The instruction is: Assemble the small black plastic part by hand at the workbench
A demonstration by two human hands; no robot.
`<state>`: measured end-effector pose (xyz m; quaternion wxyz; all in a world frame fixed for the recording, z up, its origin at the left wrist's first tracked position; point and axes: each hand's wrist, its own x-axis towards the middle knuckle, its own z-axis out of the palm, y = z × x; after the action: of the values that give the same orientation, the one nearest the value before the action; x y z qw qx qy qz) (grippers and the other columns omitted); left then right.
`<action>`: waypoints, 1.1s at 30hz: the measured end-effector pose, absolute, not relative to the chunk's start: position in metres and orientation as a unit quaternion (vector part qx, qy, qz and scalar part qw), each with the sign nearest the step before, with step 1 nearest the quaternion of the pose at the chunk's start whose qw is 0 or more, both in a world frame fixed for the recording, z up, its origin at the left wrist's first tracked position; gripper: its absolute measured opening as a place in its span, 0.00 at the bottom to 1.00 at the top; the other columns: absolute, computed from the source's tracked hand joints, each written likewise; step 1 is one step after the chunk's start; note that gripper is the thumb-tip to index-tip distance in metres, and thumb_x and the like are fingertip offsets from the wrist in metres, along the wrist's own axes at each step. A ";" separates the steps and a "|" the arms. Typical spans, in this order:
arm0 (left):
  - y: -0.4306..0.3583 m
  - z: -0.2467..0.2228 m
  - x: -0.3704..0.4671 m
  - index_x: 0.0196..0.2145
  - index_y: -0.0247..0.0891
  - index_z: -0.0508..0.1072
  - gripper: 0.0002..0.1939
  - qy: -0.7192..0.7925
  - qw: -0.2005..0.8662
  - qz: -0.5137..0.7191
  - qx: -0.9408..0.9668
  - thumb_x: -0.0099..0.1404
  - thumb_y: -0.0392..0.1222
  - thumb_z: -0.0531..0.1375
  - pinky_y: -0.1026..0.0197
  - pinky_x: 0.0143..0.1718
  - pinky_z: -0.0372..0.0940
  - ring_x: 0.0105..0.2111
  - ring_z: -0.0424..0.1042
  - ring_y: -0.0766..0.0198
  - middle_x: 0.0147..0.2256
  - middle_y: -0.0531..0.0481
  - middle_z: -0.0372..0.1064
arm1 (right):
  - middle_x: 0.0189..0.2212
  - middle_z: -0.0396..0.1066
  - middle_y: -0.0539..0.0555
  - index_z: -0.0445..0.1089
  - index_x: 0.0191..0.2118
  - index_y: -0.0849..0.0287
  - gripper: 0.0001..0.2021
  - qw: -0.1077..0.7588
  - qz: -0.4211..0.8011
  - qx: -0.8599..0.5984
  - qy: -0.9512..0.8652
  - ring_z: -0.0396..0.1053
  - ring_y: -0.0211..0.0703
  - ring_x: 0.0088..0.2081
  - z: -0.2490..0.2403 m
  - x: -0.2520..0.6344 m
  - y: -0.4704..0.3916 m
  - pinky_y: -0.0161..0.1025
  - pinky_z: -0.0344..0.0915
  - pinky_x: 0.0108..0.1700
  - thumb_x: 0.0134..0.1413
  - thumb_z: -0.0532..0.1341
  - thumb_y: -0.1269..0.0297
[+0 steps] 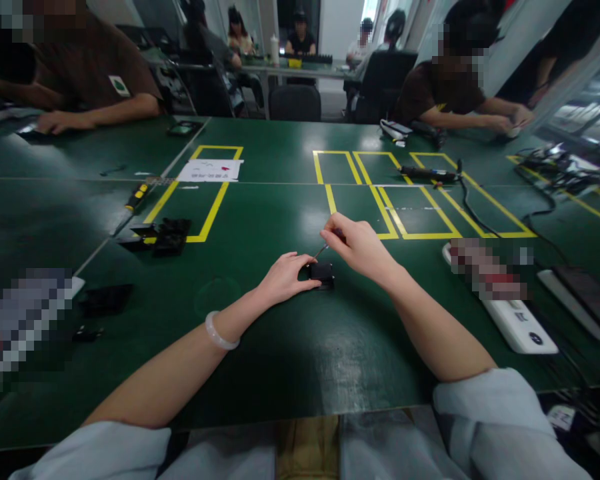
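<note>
A small black block-like part (pixel 322 271) lies on the green table (pixel 280 347) in front of me. My left hand (pixel 287 275) grips it from the left, thumb along the near edge and index finger at the far edge. Pinched in my right hand (pixel 353 243), above and just right of the part, is a small screwdriver (pixel 322 251). Its thin metal shaft slants down to the left toward the part's far edge, by my left fingertips. Most of its handle is hidden by my fingers, and I cannot tell whether the tip touches.
Black parts (pixel 167 237) and a yellow-black screwdriver (pixel 138 197) lie to the left. A paper label (pixel 210 171) sits inside yellow tape outlines. To the right are a corded black tool (pixel 429 174), a white device (pixel 517 323) and tangled cables (pixel 565 167). Co-workers sit across the table.
</note>
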<state>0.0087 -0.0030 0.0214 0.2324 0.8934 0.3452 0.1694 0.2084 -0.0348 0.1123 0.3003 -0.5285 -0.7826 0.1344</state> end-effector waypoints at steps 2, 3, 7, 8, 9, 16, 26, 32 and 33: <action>-0.003 0.022 0.009 0.48 0.39 0.73 0.19 0.345 0.232 0.166 0.894 0.64 0.51 0.67 0.43 0.65 0.57 0.53 0.74 0.50 0.50 0.45 0.77 | 0.25 0.66 0.47 0.62 0.34 0.54 0.09 0.301 0.135 -0.527 -0.783 0.63 0.38 0.27 0.109 0.207 -0.032 0.35 0.51 0.33 0.66 0.54 0.57; -0.003 0.022 0.009 0.48 0.38 0.73 0.20 0.346 0.232 0.165 0.894 0.64 0.51 0.67 0.43 0.65 0.57 0.52 0.74 0.50 0.50 0.45 0.77 | 0.25 0.66 0.47 0.62 0.34 0.54 0.09 0.300 0.135 -0.528 -0.783 0.63 0.38 0.27 0.108 0.207 -0.031 0.36 0.51 0.33 0.66 0.54 0.58; -0.003 0.022 0.009 0.49 0.38 0.73 0.20 0.349 0.232 0.165 0.893 0.64 0.51 0.67 0.45 0.66 0.57 0.53 0.74 0.51 0.50 0.46 0.77 | 0.25 0.65 0.47 0.62 0.34 0.54 0.09 0.292 0.134 -0.532 -0.783 0.63 0.38 0.27 0.104 0.207 -0.028 0.36 0.52 0.33 0.66 0.54 0.57; -0.003 0.021 0.009 0.49 0.38 0.73 0.21 0.350 0.232 0.165 0.892 0.64 0.51 0.67 0.45 0.66 0.57 0.53 0.74 0.50 0.50 0.46 0.77 | 0.25 0.65 0.47 0.62 0.34 0.54 0.09 0.289 0.134 -0.534 -0.783 0.63 0.38 0.27 0.104 0.207 -0.027 0.36 0.52 0.33 0.66 0.54 0.57; -0.003 0.021 0.009 0.49 0.37 0.73 0.21 0.351 0.232 0.164 0.892 0.64 0.51 0.67 0.45 0.66 0.57 0.54 0.73 0.50 0.50 0.46 0.77 | 0.25 0.65 0.47 0.62 0.34 0.54 0.09 0.287 0.134 -0.534 -0.784 0.63 0.38 0.27 0.103 0.207 -0.027 0.36 0.52 0.33 0.66 0.54 0.57; -0.003 0.022 0.009 0.49 0.39 0.73 0.21 0.347 0.235 0.165 0.893 0.64 0.53 0.67 0.43 0.66 0.57 0.53 0.74 0.50 0.50 0.46 0.77 | 0.25 0.66 0.47 0.63 0.35 0.54 0.10 0.279 0.128 -0.541 -0.783 0.63 0.38 0.27 0.101 0.208 -0.026 0.35 0.52 0.34 0.67 0.53 0.57; -0.004 0.024 0.009 0.50 0.39 0.73 0.22 0.356 0.235 0.162 0.890 0.63 0.53 0.67 0.42 0.66 0.58 0.55 0.73 0.48 0.52 0.45 0.76 | 0.26 0.68 0.48 0.65 0.37 0.55 0.10 0.266 0.131 -0.546 -0.784 0.65 0.39 0.29 0.100 0.209 -0.026 0.35 0.54 0.35 0.67 0.53 0.57; -0.004 0.023 0.009 0.50 0.39 0.73 0.22 0.356 0.236 0.163 0.889 0.63 0.53 0.67 0.42 0.66 0.57 0.54 0.73 0.48 0.51 0.45 0.76 | 0.26 0.67 0.48 0.65 0.37 0.55 0.10 0.264 0.125 -0.549 -0.783 0.65 0.39 0.29 0.098 0.209 -0.025 0.35 0.53 0.34 0.67 0.53 0.57; -0.004 0.024 0.009 0.50 0.39 0.73 0.22 0.356 0.236 0.165 0.889 0.63 0.53 0.67 0.42 0.65 0.58 0.54 0.73 0.48 0.51 0.45 0.76 | 0.26 0.67 0.48 0.65 0.37 0.55 0.10 0.265 0.124 -0.549 -0.783 0.65 0.39 0.29 0.098 0.209 -0.025 0.35 0.53 0.34 0.67 0.53 0.57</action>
<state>0.0094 -0.0044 0.0236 0.2356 0.8891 0.3560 0.1649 0.2092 -0.0247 0.0982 0.2646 -0.5495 -0.7828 0.1235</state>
